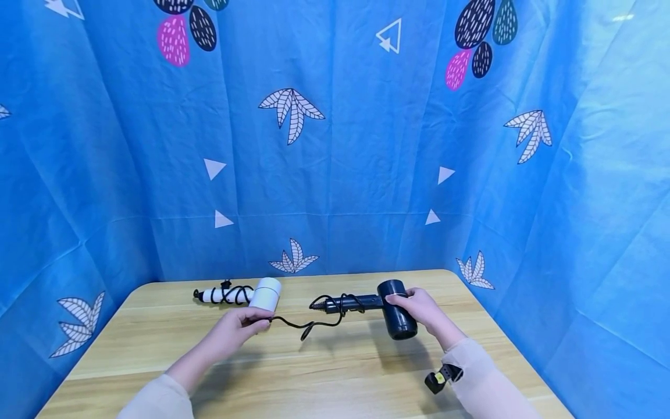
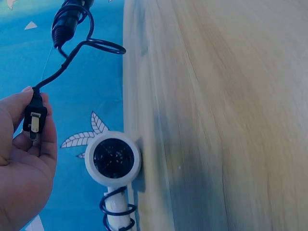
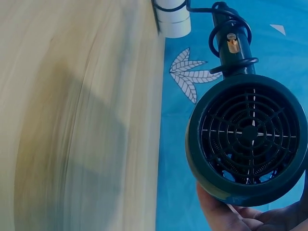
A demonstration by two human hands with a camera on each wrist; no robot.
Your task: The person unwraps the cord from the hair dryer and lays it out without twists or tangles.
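Observation:
My right hand (image 1: 419,305) grips a black hair dryer (image 1: 398,317) by its barrel and holds it above the table, handle pointing left. Its round grille faces the right wrist camera, and the cord (image 3: 250,29) loops round the handle. With thumb and fingers, my left hand (image 1: 243,329) pinches the plug (image 2: 35,118) at the end of that cord. A loose stretch of cord (image 1: 319,323) hangs between the two hands. Just behind the left hand, a white hair dryer (image 1: 267,294) lies on the table, a dark cord wound round its handle (image 2: 118,211).
The light wooden table (image 1: 314,384) reaches back to a blue patterned curtain (image 1: 335,174), which also encloses both sides. A black strap mount (image 1: 442,377) sits on the right sleeve.

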